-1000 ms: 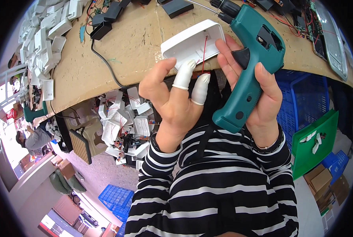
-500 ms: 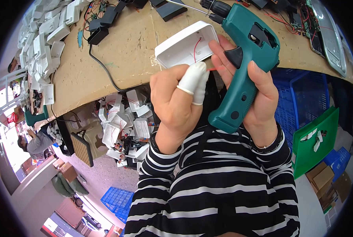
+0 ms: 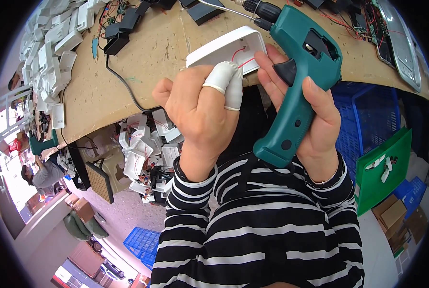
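Observation:
My left hand [image 3: 197, 105], with white finger cots on the thumb and a finger, pinches a red wire [image 3: 246, 63] just in front of a white plastic case [image 3: 214, 54]. The wire stretches toward my right fingertips, and another red bit shows inside the case. The case is open-faced, resting tilted at the table's front edge. In my right hand [image 3: 322, 115] lies a dark green power drill [image 3: 310, 62], its handle across the palm. It has a black trigger and black chuck, and points to the upper left. My right fingertips touch the case's right end.
White cases [image 3: 56, 53] are heaped at the table's far left. A black cable [image 3: 123, 79] hangs over the edge. Below, more cases with wires [image 3: 149, 153] fill a pile. At right stand a blue crate [image 3: 368, 115] and a green bin [image 3: 387, 168]. Another person [image 3: 46, 175] sits far left.
My left hand has moved left and slightly up, drawing the red wire with it, so more of the wire shows taut. The drill and my right hand have barely moved.

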{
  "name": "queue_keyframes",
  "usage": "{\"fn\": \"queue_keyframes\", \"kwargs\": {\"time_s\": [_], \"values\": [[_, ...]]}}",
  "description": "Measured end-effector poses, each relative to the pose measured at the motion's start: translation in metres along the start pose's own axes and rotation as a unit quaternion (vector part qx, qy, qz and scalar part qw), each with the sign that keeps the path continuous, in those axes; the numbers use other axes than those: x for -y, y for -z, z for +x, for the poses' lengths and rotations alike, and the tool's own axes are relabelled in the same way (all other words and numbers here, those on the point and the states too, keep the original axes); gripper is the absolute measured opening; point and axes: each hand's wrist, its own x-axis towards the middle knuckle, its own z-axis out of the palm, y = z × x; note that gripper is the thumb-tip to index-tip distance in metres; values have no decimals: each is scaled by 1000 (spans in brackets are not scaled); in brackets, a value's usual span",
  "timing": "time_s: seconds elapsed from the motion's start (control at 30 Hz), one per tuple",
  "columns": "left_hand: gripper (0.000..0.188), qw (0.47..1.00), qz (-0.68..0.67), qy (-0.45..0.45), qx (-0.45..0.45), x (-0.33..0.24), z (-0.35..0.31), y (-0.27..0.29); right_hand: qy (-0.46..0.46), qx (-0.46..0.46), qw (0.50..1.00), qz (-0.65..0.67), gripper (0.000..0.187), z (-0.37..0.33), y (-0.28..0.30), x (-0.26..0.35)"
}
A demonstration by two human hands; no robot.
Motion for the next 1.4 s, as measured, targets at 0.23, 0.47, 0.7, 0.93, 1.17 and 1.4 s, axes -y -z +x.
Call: {"fn": "queue_keyframes", "kwargs": {"time_s": [0.23,0.47,0.7,0.93,1.17,1.4], "values": [[16,1000,-6,4,-21,0,5,-8,4,-9,1000,-2,61,-8,0,0],[15,999,-32,-22,6,8,8,-18,58,46,988,-133,62,-27,19,17],[16,998,-68,-5,-1,10,12,-25,114,6,926,-360,66,-81,29,53],[17,997,-80,-8,17,11,12,-26,95,60,897,-428,58,-112,46,60],[16,997,-80,-1,23,10,12,-25,46,127,833,-536,60,-106,53,60],[16,996,-83,1,23,10,13,-26,44,127,826,-547,59,-96,49,54]]}}
